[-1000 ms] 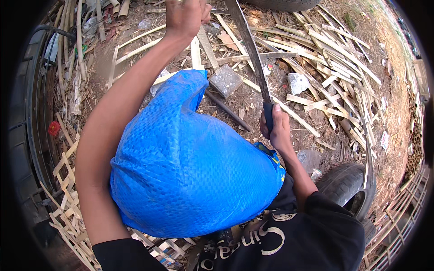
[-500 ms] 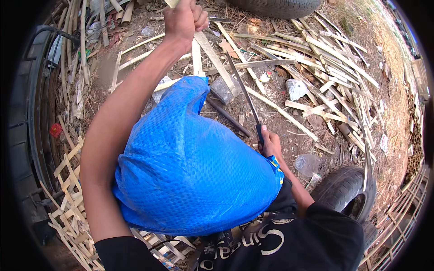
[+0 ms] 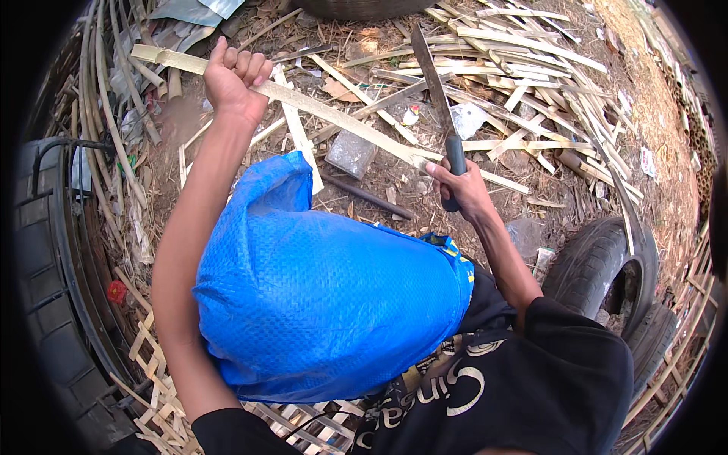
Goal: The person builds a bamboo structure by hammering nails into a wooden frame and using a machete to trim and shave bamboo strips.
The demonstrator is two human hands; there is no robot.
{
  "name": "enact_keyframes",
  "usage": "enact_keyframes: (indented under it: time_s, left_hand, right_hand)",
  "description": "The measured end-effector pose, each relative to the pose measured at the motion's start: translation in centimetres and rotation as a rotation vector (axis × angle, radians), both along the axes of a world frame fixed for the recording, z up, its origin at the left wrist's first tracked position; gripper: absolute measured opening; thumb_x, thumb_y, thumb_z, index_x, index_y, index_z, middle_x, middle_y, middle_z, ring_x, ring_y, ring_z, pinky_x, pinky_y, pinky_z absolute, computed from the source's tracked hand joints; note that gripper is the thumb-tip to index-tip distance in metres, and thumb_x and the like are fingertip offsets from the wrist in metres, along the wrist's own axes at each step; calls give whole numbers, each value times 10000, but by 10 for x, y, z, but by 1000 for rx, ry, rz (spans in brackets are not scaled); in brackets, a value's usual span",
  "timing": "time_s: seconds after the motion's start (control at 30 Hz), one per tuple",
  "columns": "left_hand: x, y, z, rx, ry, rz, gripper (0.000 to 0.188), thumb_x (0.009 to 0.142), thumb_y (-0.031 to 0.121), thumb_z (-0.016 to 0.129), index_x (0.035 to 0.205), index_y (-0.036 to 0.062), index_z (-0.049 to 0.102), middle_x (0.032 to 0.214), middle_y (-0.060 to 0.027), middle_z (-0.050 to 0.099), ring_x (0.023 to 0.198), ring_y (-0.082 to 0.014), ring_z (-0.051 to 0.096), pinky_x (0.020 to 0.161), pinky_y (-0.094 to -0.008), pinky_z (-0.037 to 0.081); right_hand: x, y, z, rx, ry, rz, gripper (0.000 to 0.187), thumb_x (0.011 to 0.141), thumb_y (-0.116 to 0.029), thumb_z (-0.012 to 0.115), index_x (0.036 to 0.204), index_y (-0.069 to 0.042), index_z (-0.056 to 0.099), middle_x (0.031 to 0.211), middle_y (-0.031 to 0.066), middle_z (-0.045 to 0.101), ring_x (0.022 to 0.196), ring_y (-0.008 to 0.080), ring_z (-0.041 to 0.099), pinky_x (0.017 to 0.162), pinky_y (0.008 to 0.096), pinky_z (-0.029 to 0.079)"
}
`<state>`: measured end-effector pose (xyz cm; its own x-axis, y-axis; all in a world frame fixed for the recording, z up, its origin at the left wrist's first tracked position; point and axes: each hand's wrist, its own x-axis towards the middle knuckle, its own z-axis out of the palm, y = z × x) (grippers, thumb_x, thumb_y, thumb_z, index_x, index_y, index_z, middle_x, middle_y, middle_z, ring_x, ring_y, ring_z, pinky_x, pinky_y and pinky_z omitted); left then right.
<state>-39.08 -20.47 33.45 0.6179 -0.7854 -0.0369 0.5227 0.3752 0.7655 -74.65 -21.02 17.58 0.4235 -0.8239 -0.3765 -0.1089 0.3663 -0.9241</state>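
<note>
My left hand (image 3: 236, 80) is closed around a long, pale bamboo strip (image 3: 334, 115), out in front and to the left. The strip slopes down to the right, and its far end reaches my right thumb; whether the thumb presses on it I cannot tell. In my right hand (image 3: 464, 186) is the dark handle of a machete (image 3: 432, 76), its long blade pointing up and away from me. A blue woven sack (image 3: 334, 296) covers my lap, below both hands. Beneath the strip, a grey block (image 3: 352, 154) and a dark rod (image 3: 368, 197) lie on the ground.
Split bamboo strips (image 3: 531, 53) are heaped at the far right. Tyres stand at the right (image 3: 584, 265) and at the far edge (image 3: 356, 6). Bamboo poles (image 3: 106, 98) lie along the left, near a lattice of woven strips (image 3: 163, 387).
My left hand has moved left and nearer, swinging the bamboo strip to a flatter slant. My right hand has risen away from the sack, and the machete blade now points more steeply upward.
</note>
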Motion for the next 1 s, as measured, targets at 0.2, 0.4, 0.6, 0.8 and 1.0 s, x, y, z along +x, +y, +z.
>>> enact_keyframes:
  time_s: [0.2,0.4,0.6,0.8,1.0]
  left_hand:
    - [4,-2,0,-95,56,-113,555,1052,286,462,566,174,220,506,29,162,459,-125,175,505,-291,267]
    - [3,3,1,-71,106,-115,515,1024,414,556,630,170,331,542,19,239,552,-145,336,649,-302,398]
    - [-31,14,-1,538,-371,-498,803,881,701,631,1194,-36,569,1056,-165,623,952,-283,631,929,-406,498]
    - [-82,15,1,245,-1707,-765,578,863,420,766,1250,12,637,1180,-182,661,1073,-303,663,919,-407,527]
    - [-85,0,-4,-104,-1909,-445,680,778,382,826,1324,42,604,1230,-156,652,1134,-346,633,979,-435,519]
  right_hand:
    - [-9,-2,20,-30,-44,82,329,876,-264,810,797,-80,549,695,55,646,533,74,555,479,234,414]
    - [-6,-17,25,-48,-228,-50,246,918,-250,758,872,-76,590,746,71,677,553,85,577,487,225,419]
    - [-11,-47,41,-151,-333,-270,250,891,-139,767,794,-103,540,763,109,688,555,95,588,491,214,426]
    - [-16,-56,56,-265,-143,-361,219,881,-142,762,813,-61,570,733,122,682,559,103,607,510,222,442]
    - [32,-31,95,-214,-131,-345,186,883,-135,726,860,40,667,741,133,690,577,110,615,510,230,431]
